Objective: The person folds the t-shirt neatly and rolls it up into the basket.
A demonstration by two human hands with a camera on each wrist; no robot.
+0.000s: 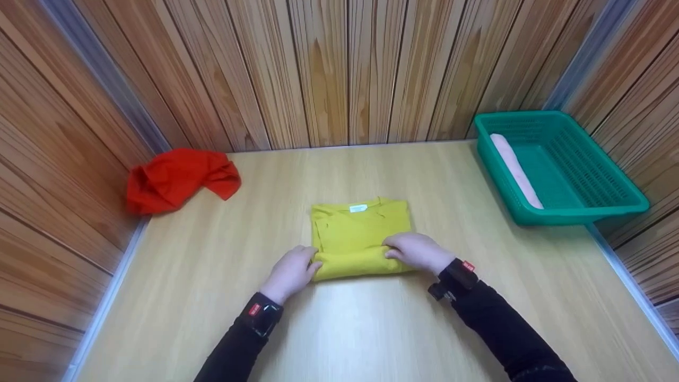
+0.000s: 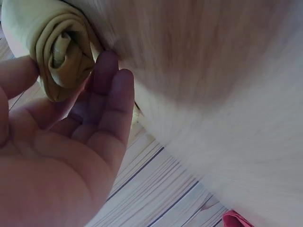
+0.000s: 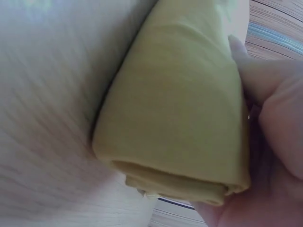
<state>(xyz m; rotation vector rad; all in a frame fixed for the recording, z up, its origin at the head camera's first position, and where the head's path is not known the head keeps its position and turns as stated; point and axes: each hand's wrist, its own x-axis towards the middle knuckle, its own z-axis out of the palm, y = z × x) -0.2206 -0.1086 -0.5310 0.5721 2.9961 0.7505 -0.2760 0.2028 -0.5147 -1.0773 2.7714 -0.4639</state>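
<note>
A yellow shirt point(image 1: 350, 231) lies folded into a rectangle at the middle of the table, its white neck label on the far side. The edge nearest me is rolled into a thick tube. My left hand point(image 1: 290, 273) holds the left end of that roll between thumb and fingers; in the left wrist view the spiral layers of the shirt point(image 2: 61, 52) show at the end. At the right end, my right hand point(image 1: 419, 252) grips the roll, thumb on top. The right wrist view shows the near side of the rolled shirt point(image 3: 175, 104); some right fingers are hidden behind it.
A green plastic basket point(image 1: 578, 216) stands at the back right, with a rolled pale pink cloth point(image 1: 515, 171) along its left side. At the back left, a crumpled red cloth point(image 1: 180, 180) lies against the wood-panelled wall point(image 1: 63, 175).
</note>
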